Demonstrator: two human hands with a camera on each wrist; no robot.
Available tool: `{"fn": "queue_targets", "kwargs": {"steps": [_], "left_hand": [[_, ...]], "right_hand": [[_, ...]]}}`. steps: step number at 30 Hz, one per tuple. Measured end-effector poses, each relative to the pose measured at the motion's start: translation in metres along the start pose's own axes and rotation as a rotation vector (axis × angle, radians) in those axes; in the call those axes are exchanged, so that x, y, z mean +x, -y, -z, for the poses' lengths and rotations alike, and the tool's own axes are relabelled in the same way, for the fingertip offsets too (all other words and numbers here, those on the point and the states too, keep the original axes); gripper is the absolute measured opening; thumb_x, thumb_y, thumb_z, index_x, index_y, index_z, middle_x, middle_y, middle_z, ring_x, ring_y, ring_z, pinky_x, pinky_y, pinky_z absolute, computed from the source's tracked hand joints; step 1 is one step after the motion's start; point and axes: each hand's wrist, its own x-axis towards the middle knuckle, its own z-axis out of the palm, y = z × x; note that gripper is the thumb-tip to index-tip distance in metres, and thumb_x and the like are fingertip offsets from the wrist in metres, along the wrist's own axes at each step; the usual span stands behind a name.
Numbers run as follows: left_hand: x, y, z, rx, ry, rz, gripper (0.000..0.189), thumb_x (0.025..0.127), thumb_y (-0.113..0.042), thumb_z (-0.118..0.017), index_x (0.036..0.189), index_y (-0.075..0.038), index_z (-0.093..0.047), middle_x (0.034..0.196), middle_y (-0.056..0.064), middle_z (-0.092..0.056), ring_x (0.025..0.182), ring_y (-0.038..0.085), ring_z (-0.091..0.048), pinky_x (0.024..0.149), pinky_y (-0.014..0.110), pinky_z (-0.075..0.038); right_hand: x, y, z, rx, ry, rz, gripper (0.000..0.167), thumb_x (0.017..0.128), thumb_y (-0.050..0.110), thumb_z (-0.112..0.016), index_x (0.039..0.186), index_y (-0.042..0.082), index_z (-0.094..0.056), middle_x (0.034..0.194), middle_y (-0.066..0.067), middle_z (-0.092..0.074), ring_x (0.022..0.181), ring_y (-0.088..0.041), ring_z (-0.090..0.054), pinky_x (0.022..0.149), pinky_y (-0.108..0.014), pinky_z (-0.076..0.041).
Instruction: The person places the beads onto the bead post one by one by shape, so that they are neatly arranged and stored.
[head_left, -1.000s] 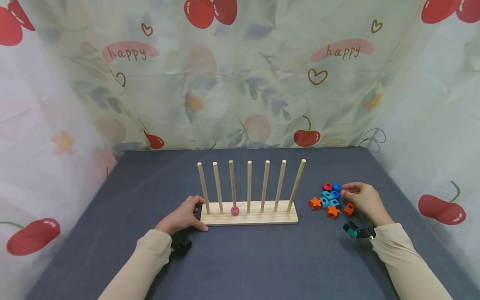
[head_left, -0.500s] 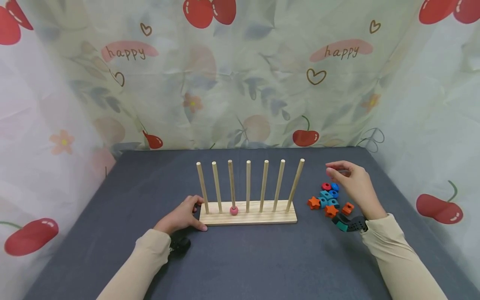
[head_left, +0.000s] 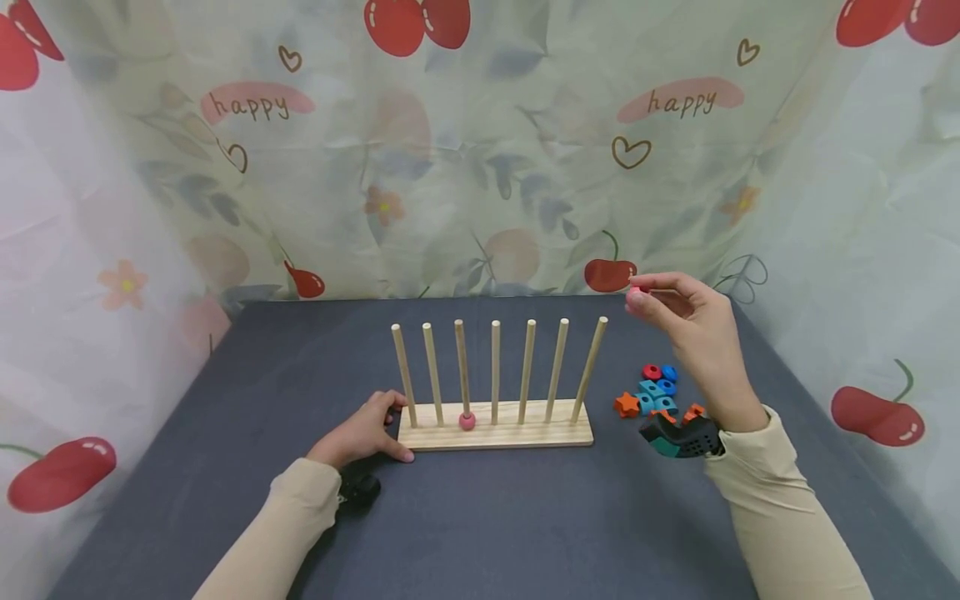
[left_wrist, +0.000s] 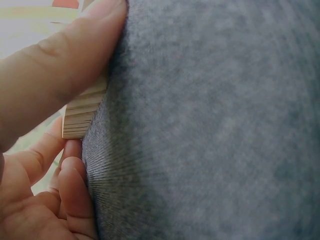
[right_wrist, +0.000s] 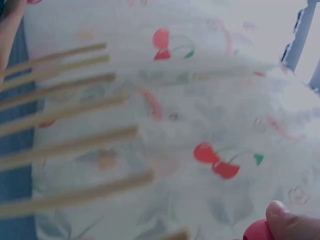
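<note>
A wooden peg rack (head_left: 517,433) with a row of several upright dowels stands mid-table. My left hand (head_left: 362,432) grips its left end, thumb at the front edge and fingers round the back; the left wrist view shows the base's end grain (left_wrist: 77,125) between thumb and fingers. One pink round bead (head_left: 467,422) sits at the bottom of the third dowel from the left. Raised beyond the rack's right end, my right hand (head_left: 705,346) pinches another pink bead (right_wrist: 257,231) between thumb and fingers, a little higher than the rightmost dowel's tip in the head view.
Right of the rack lies a cluster of loose beads: an orange star (head_left: 627,405), a red bead (head_left: 652,372), a dark blue bead (head_left: 668,372) and several light blue ones (head_left: 649,390). The right wrist camera (head_left: 678,436) partly covers orange pieces. A printed curtain (head_left: 450,183) surrounds the table.
My right hand has lifted from the bead cluster, moving up and left with the pink bead in its fingertips. The left hand and the rack have stayed in place.
</note>
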Motion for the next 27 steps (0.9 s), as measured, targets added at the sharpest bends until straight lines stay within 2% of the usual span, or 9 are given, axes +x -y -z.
{"fn": "queue_targets", "kwargs": {"steps": [6, 13, 17, 21, 27], "left_hand": [[-0.001, 0.0, 0.001, 0.001, 0.0, -0.004, 0.077, 0.063, -0.014, -0.092, 0.126, -0.002, -0.049, 0.119, 0.016, -0.043, 0.108, 0.03, -0.044, 0.093, 0.047, -0.039], [0.001, 0.001, 0.0, 0.01, 0.0, -0.01, 0.077, 0.063, -0.015, -0.092, 0.126, -0.002, -0.049, 0.119, 0.015, -0.043, 0.107, 0.029, -0.043, 0.093, 0.046, -0.039], [0.001, 0.0, 0.0, 0.013, -0.003, -0.011, 0.077, 0.063, -0.015, -0.092, 0.125, -0.002, -0.049, 0.119, 0.016, -0.043, 0.107, 0.029, -0.044, 0.093, 0.046, -0.039], [0.001, 0.0, 0.001, 0.02, -0.004, -0.022, 0.077, 0.063, -0.015, -0.092, 0.125, -0.002, -0.049, 0.118, 0.016, -0.044, 0.107, 0.029, -0.044, 0.093, 0.046, -0.039], [0.001, 0.001, 0.0, 0.017, -0.005, -0.024, 0.077, 0.062, -0.015, -0.092, 0.125, -0.002, -0.049, 0.118, 0.015, -0.044, 0.107, 0.029, -0.044, 0.092, 0.045, -0.039]], "right_hand": [[-0.002, 0.035, -0.021, 0.061, 0.003, 0.114, 0.03, 0.088, 0.018, -0.071, 0.116, 0.007, -0.067, 0.107, 0.001, -0.069, 0.094, -0.011, -0.066, 0.086, -0.017, -0.049], [0.007, 0.061, -0.046, 0.133, 0.103, 0.222, 0.027, 0.087, 0.012, -0.071, 0.113, 0.004, -0.068, 0.103, 0.005, -0.069, 0.092, -0.01, -0.067, 0.082, -0.021, -0.052], [0.011, 0.069, -0.061, 0.147, 0.154, 0.248, 0.028, 0.087, 0.01, -0.071, 0.114, 0.001, -0.067, 0.104, 0.005, -0.069, 0.095, -0.01, -0.067, 0.083, -0.023, -0.053], [0.012, 0.075, -0.077, 0.138, 0.195, 0.254, 0.028, 0.087, 0.009, -0.071, 0.115, 0.002, -0.067, 0.108, -0.003, -0.068, 0.097, -0.01, -0.067, 0.083, -0.026, -0.053], [0.009, 0.071, -0.101, 0.134, 0.237, 0.255, 0.026, 0.089, 0.012, -0.07, 0.115, 0.006, -0.068, 0.109, -0.007, -0.069, 0.096, -0.011, -0.067, 0.083, -0.028, -0.054]]}}
